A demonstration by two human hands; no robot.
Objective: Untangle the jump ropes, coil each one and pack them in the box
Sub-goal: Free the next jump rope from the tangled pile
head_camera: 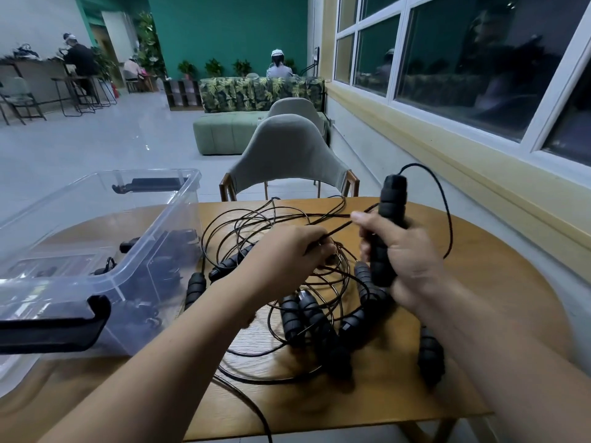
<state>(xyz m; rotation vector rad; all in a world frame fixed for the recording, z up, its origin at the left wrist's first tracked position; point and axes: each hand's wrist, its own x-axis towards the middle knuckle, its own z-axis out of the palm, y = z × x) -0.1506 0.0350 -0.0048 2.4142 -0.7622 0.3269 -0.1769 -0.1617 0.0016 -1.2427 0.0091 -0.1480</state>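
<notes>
Right hand (399,251) gripping an upright black handle (388,215), left hand (284,254) pinching its cord (339,228), tangled ropes (287,282) lying on the table (479,282)

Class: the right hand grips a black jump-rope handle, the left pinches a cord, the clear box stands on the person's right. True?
No: in the head view the clear box stands on the person's left; right hand on handle, left hand on cord: correct.

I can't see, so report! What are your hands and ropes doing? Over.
Right hand grips a handle. Left hand pinches a cord. Other ropes tangled on table.
</notes>
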